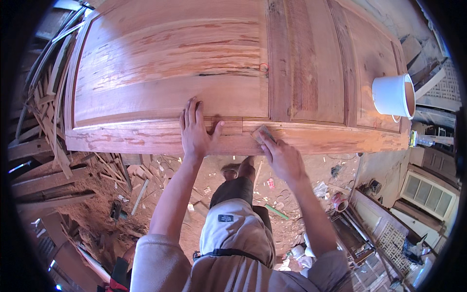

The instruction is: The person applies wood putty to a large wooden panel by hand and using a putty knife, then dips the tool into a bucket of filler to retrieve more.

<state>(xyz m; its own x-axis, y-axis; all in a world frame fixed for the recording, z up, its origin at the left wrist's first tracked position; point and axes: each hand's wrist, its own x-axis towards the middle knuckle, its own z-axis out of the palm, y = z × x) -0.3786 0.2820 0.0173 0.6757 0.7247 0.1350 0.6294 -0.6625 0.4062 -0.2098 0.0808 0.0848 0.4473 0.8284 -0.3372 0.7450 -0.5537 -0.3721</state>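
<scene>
Left hand (197, 134) lies flat, thumb wide, on the door's (170, 100) near edge. Right hand (283, 158) grips a block (260, 134) against that edge. Bucket (388, 95) sits near the right near corner.

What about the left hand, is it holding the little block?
No, the left hand rests open on the wooden door, and the right hand holds the little block.

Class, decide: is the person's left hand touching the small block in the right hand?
Apart. The head view shows a stretch of wooden edge between the left hand and the small block.
</scene>
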